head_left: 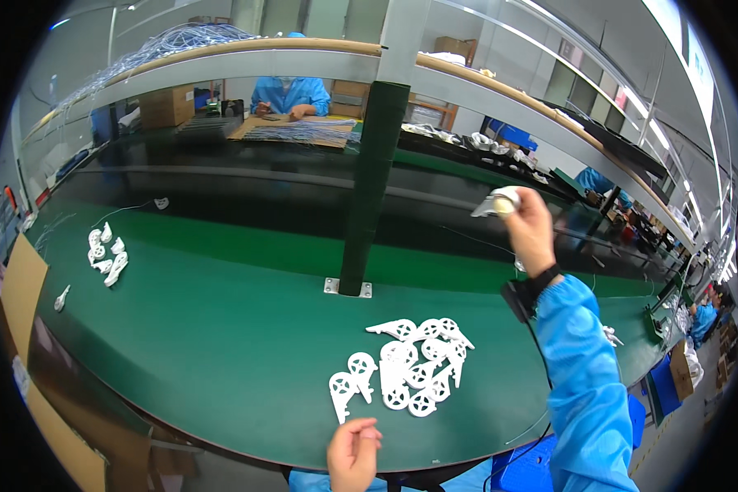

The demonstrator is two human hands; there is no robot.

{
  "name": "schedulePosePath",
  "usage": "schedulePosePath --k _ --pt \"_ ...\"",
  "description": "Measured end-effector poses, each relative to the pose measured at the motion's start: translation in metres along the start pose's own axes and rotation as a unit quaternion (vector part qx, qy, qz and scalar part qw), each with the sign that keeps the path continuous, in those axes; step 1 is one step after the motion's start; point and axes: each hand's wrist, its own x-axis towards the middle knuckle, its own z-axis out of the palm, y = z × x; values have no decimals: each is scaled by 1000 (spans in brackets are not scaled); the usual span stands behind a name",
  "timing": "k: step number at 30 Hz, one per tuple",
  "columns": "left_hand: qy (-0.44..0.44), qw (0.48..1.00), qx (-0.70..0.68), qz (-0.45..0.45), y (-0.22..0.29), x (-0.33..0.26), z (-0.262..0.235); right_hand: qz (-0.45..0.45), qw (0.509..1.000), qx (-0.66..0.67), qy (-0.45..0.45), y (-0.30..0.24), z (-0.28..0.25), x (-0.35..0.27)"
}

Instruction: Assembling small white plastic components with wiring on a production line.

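My right hand (pixel 530 232) is raised above the far part of the bench. Its fingers and thumb close on a white plastic part (pixel 500 202) with a round, cream-coloured face and a pointed tail; the fingers cover some of it. My left hand (pixel 354 456) is low at the bench's front edge, fingers curled in and nothing visible in them. Just beyond it lies a white part with a spoked round head and a tapered tail (pixel 342 385). A loose pile of similar white parts (pixel 418 375) spreads to the right of that.
The green bench (pixel 221 328) carries a dark upright post (pixel 369 180) on a metal foot. More white parts (pixel 107 256) lie at the left. A shelf (pixel 303 51) with bundled wires runs overhead. Beyond the bench, a person in blue (pixel 291 97) sits at another table.
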Motion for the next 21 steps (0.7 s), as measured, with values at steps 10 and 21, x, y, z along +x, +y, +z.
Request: schedulePosePath --k 10,21 --pt "72 979 173 83 -17 6 -16 223 962 -157 4 126 89 -19" --pt "56 970 204 120 -14 1 -16 266 957 56 -106 67 26 -60"
